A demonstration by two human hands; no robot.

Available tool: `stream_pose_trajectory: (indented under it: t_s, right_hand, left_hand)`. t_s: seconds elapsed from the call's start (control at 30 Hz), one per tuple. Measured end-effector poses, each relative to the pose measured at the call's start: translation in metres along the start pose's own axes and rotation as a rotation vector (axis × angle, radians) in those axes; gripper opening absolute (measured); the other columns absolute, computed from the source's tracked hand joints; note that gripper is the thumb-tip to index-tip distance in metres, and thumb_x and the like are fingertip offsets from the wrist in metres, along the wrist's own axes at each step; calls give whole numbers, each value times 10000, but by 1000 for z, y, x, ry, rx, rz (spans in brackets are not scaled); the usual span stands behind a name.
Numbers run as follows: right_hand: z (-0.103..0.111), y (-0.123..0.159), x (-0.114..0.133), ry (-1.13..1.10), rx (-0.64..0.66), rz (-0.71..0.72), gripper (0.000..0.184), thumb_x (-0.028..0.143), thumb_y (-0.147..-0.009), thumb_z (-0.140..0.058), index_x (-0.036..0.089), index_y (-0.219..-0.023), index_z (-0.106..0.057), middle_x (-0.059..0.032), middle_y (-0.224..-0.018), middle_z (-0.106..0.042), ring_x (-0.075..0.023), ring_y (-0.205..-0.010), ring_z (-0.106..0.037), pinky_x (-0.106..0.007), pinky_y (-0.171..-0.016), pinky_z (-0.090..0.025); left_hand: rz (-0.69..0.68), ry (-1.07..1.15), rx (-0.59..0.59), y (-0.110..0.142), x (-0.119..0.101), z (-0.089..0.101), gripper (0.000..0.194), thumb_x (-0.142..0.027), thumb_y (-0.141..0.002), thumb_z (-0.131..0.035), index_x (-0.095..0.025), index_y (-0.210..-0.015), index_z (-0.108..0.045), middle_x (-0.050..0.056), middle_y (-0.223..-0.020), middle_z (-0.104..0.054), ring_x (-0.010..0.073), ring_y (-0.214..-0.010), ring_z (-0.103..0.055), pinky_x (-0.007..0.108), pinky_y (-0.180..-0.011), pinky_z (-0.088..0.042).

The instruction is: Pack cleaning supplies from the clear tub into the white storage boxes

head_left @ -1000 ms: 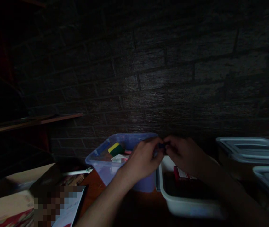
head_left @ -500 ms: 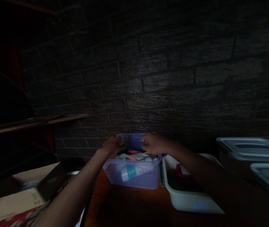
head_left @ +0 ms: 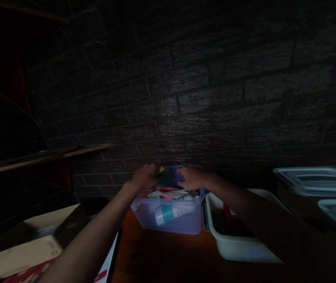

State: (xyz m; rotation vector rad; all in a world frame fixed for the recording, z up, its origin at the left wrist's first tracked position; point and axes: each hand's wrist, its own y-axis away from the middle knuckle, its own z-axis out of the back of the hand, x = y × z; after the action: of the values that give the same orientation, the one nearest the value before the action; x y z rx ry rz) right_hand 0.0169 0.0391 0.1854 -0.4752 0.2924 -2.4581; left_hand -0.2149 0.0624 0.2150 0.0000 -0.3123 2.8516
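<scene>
A translucent purple plastic bin [head_left: 174,226] stands on the wooden surface against the wall. Inside lie a white bottle with a teal band [head_left: 164,214], seen through the front wall, and white and pink packets [head_left: 174,193]. My left hand [head_left: 146,177] is over the bin's left back part, its fingers closed on a flat green-and-yellow item [head_left: 165,177] whose kind is too dark to make out. At the right back of the bin is my right hand [head_left: 193,177], thumb and fingers apart, with nothing visible between them.
Right of the bin sits a white tub [head_left: 244,249] with a red item inside. Grey-lidded containers [head_left: 318,181] stand farther right. At left are an open cardboard box [head_left: 23,251] and a wooden shelf [head_left: 88,150]. A dark brick wall [head_left: 182,106] rises behind.
My left hand has moved slightly right and up, raising the green-and-yellow item into fuller view above the packets. My right hand stays almost in place.
</scene>
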Motion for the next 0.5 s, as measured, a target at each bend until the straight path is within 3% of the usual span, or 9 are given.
stream_pose_trajectory:
  t_s: [0.1, 0.2, 0.27, 0.33, 0.4, 0.5]
  right_hand:
    - [14, 9, -4, -46, -66, -18, 590, 326, -876, -703, 108, -1414, -596, -218, -1391, -658, -339, -1271, -638, -400, -1032, -499]
    - [31, 20, -10, -94, -156, -59, 824, 441, -901, -698, 98, -1579, -380, -240, -1551, -507, -350, -1390, -540, -431, -1096, -467]
    - [42, 30, -16, -137, -243, -80, 899, 510, -904, -692, 115, -1613, -307, -234, -1606, -436, -344, -1429, -496, -448, -1129, -444]
    - [53, 46, -22, -251, -354, -72, 861, 513, -888, -722, 151, -1584, -368, -204, -1582, -479, -322, -1403, -524, -450, -1131, -445]
    - [63, 65, -27, -455, -439, -35, 717, 469, -878, -749, 191, -1488, -496, -154, -1458, -612, -285, -1286, -619, -436, -1071, -498]
    - [76, 98, -29, -755, -447, 51, 493, 413, -904, -732, 200, -1329, -604, -93, -1248, -722, -236, -1106, -703, -393, -950, -566]
  left_hand:
    - [-150, 140, -44, 6, -19, 25, 234, -355, -909, -640, -209, -1060, -744, 79, -999, -774, 259, -962, -719, 310, -794, -516]
    - [-261, 281, -80, 11, -39, 42, 293, -393, -940, -589, -215, -1132, -719, 49, -1023, -779, 236, -926, -724, 304, -770, -525]
    - [-323, 501, -90, 14, -51, 49, 313, -396, -940, -601, -191, -1151, -707, 61, -1033, -779, 234, -910, -722, 314, -762, -540]
    - [-387, 790, -65, 19, -65, 54, 329, -385, -924, -650, -160, -1158, -700, 78, -1030, -777, 228, -886, -719, 323, -759, -549]
    - [-429, 1018, -21, 26, -80, 57, 335, -362, -908, -701, -145, -1164, -695, 78, -1026, -774, 206, -857, -714, 311, -755, -546]
    - [-437, 1217, 9, 37, -105, 56, 312, -319, -903, -736, -136, -1153, -699, 72, -1015, -777, 178, -837, -709, 278, -746, -535]
